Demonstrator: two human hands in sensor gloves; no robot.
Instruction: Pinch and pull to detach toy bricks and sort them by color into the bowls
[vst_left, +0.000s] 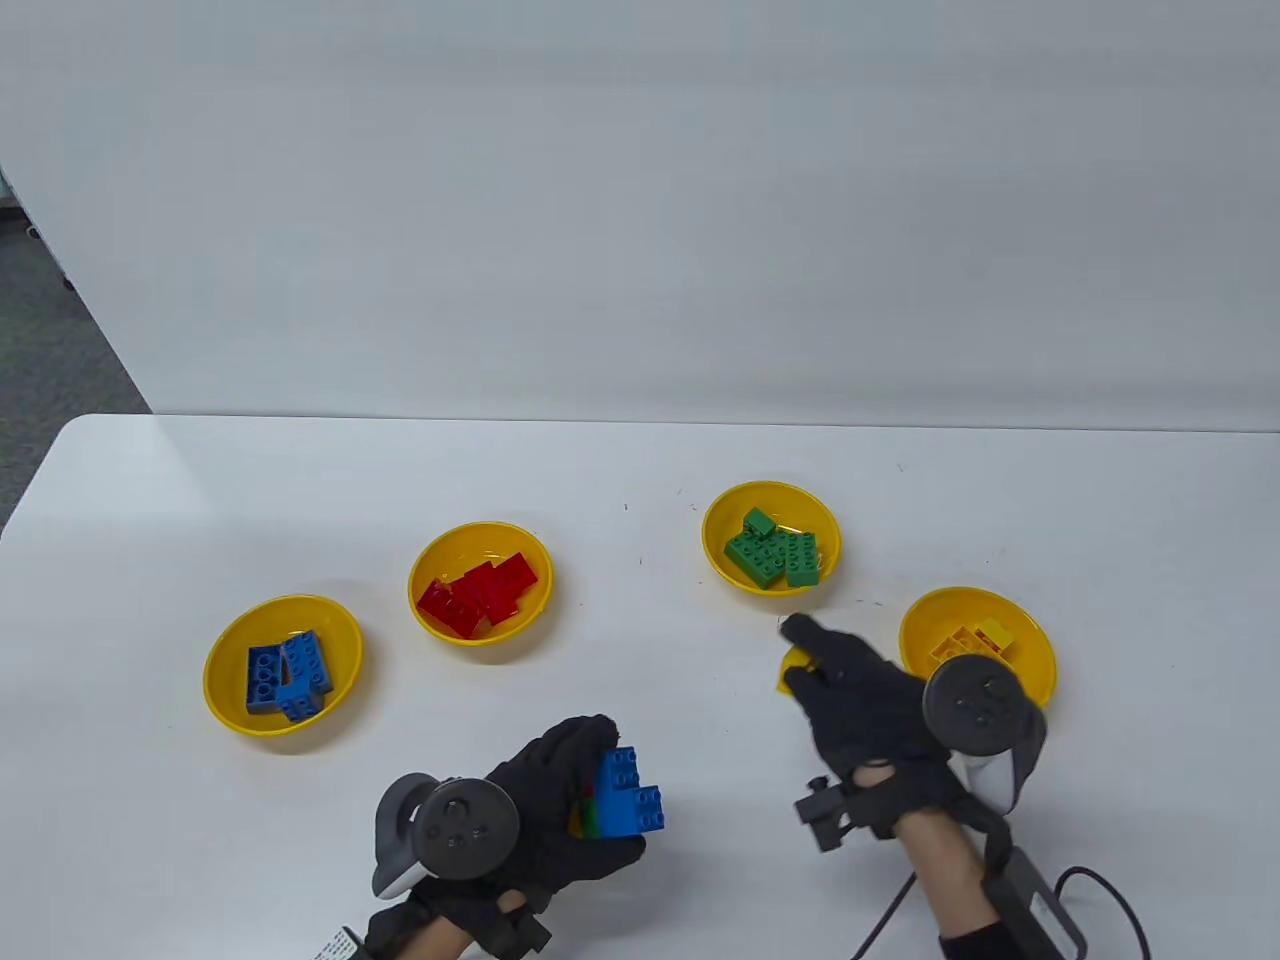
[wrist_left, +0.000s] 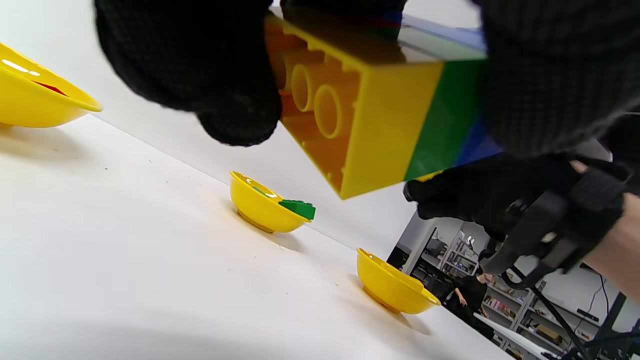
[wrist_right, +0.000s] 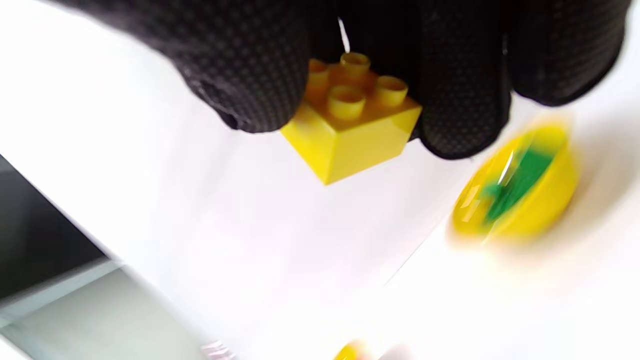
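My left hand (vst_left: 560, 800) grips a stack of joined bricks (vst_left: 622, 798) above the table's front edge: blue on top, green and yellow layers below (wrist_left: 385, 105). My right hand (vst_left: 850, 690) pinches a single yellow brick (vst_left: 797, 668) just left of the bowl with yellow bricks (vst_left: 1030, 650); the right wrist view shows the small studded yellow brick (wrist_right: 352, 122) between the gloved fingertips (wrist_right: 465, 105). The other yellow bowls hold blue bricks (vst_left: 222, 690), red bricks (vst_left: 425, 580) and green bricks (vst_left: 718, 540).
All the bowls form a shallow arc across the white table (vst_left: 640, 470). A black cable (vst_left: 1100, 890) trails from the right wrist at the front right. A white wall rises behind the table's far edge.
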